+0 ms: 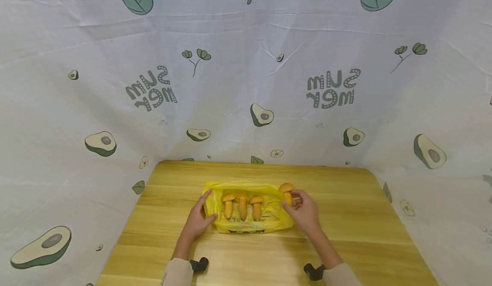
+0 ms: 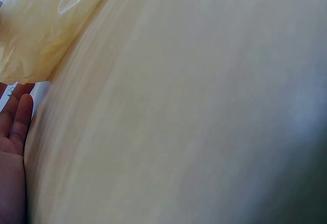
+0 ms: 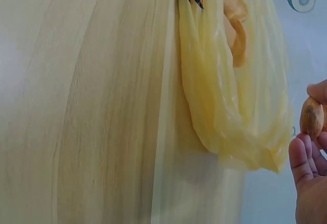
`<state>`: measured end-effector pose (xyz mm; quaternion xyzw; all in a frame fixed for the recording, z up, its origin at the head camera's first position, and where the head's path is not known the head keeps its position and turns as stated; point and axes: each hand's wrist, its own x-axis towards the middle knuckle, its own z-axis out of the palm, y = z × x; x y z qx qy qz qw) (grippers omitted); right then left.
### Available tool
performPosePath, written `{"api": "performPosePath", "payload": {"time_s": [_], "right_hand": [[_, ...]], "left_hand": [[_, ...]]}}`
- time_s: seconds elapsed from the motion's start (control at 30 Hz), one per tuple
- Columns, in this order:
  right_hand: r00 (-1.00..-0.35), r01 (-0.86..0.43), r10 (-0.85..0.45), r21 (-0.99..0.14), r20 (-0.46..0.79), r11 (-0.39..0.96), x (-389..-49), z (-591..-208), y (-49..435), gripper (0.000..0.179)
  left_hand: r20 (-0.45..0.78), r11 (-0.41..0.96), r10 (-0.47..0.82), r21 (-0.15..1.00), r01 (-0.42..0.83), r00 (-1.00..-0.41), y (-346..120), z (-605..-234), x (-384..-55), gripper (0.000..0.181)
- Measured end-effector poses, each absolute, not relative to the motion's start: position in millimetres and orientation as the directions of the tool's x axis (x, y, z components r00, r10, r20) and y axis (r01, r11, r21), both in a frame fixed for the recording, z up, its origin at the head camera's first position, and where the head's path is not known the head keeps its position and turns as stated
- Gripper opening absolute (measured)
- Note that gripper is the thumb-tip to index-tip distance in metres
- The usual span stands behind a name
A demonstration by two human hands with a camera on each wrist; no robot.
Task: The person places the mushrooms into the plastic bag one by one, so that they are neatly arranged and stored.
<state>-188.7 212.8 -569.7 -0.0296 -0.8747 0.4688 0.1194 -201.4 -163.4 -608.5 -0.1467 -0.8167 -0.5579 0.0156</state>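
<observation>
A yellow plastic bag lies on the table with its mouth spread wide. Three orange mushrooms rest side by side inside it: the left mushroom, the middle mushroom and the right mushroom. My left hand holds the bag's left end, thumb at the near rim and fingers at the far rim. At the bag's right end, my right hand pinches a fourth mushroom by its stem, cap up. In the right wrist view that held mushroom shows its stem end between thumb and fingers.
The wooden table extends on all sides of the bag. A white cloth printed with avocados and leaves hangs behind and at both sides. A dark wrist camera mount sits at each sleeve, the left mount and the right mount.
</observation>
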Motion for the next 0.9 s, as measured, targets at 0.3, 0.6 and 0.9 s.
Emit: {"api": "performPosePath", "payload": {"time_s": [0.3, 0.6, 0.9], "right_hand": [[-0.971, -0.072, 0.149, -0.823, 0.187, 0.564, -191.2, -579.3, 198.5, 0.045], [-0.979, -0.075, 0.119, -0.833, 0.166, 0.548, -193.1, -590.0, 190.2, 0.043], [-0.986, -0.059, 0.103, -0.843, 0.135, 0.535, -195.9, -598.3, 181.5, 0.043]], "left_hand": [[0.194, 0.301, 0.195, 0.921, 0.247, -0.961, -161.8, -616.6, -203.3, 0.086], [0.18, 0.299, 0.165, 0.928, 0.223, -0.97, -164.7, -645.1, -215.2, 0.088], [0.171, 0.268, 0.157, 0.941, 0.209, -0.973, -157.8, -616.8, -201.5, 0.085]]}}
